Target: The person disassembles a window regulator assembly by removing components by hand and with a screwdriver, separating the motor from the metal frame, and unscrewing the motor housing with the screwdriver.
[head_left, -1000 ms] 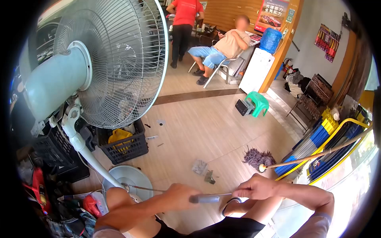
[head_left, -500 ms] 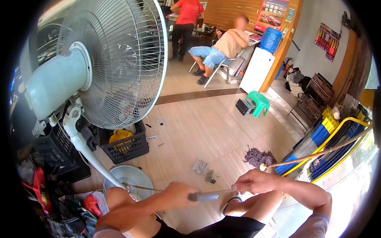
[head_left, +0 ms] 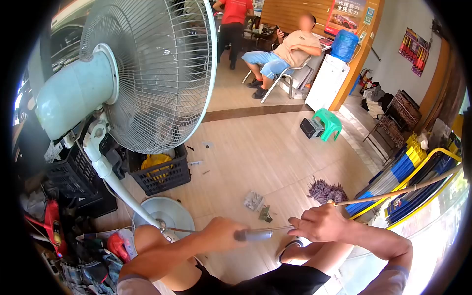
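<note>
My left hand (head_left: 221, 237), slightly blurred, is closed around the dark end of a small grey cylinder (head_left: 259, 236). From its left side, a thin brown cord-like strand (head_left: 183, 230) runs toward the fan base. The strand shows again between my hands (head_left: 281, 227), where the fingertips of my right hand (head_left: 320, 223) pinch it. Whether the strand passes through the cylinder is hidden. Both hands are held above my knees, a short distance apart.
A large standing fan (head_left: 142, 73) rises at the left, beside a black crate (head_left: 160, 183). A mop (head_left: 327, 191) lies at the right near blue and yellow panels (head_left: 383, 177). A green stool (head_left: 327, 123) stands farther off; two people are at the back.
The view has shifted slightly, so the surroundings sit a little right and the hands barely differ. My right-hand fingers look more spread along the strand. The cylinder stays at my left hand.
</note>
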The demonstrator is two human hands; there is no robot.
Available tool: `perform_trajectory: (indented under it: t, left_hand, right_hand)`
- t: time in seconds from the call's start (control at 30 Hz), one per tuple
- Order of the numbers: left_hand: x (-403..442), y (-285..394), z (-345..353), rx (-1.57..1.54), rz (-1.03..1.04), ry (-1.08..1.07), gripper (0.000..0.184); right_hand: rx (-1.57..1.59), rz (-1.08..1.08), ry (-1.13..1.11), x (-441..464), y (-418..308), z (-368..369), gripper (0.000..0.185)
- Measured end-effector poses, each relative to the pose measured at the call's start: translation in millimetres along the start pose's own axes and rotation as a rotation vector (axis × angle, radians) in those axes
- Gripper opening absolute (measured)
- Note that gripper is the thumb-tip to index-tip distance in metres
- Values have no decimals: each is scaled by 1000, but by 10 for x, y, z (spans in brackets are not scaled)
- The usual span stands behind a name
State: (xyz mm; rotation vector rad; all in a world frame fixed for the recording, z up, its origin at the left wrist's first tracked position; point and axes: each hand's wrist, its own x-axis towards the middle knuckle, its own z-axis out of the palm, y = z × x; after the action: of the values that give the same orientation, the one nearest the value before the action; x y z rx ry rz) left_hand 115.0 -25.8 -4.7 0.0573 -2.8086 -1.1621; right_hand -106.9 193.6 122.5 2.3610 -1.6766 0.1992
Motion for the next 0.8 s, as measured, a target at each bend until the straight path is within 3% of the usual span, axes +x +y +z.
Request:
perform_trajectory:
  t: [0.03, 0.13, 0.23, 0.27, 0.4, 0.43, 0.57, 0.7, 0.77, 0.8]
  left_hand:
    - [5, 4, 9, 10, -1, -6, 42]
    - [18, -3, 43, 25, 8, -24, 43]
    - [16, -10, 44, 0, 27, -27, 41]
    - [12, 7, 41, -20, 25, -29, 39]
    - [6, -14, 71, -46, 81, 109, 37]
    - [12, -6, 34, -51, 41, 70, 37]
    - [45, -90, 40, -27, 16, 72, 36]
    - [34, 7, -32, -48, -66, 14, 42]
    - [60, 57, -96, -75, -110, -33, 41]
    - [64, 47, -80, -83, -107, -24, 41]
  right_hand:
    - [118, 66, -28, -6, 0, -1, 35]
    - [917, 664, -261, -84, 84, 98, 37]
    - [1220, 1073, -805, 93, 189, -72, 35]
    - [1198, 1066, -857, 97, 207, -47, 34]
    - [609, 394, -361, 18, 144, 10, 30]
    - [311, 239, -212, 23, 68, -12, 28]
    - [-232, -135, 28, 52, 20, -18, 31]
    - [157, 67, 34, 55, 50, 52, 29]
    - [644, 629, -78, 111, -21, -18, 30]
    - [1059, 874, -89, -33, 115, 164, 34]
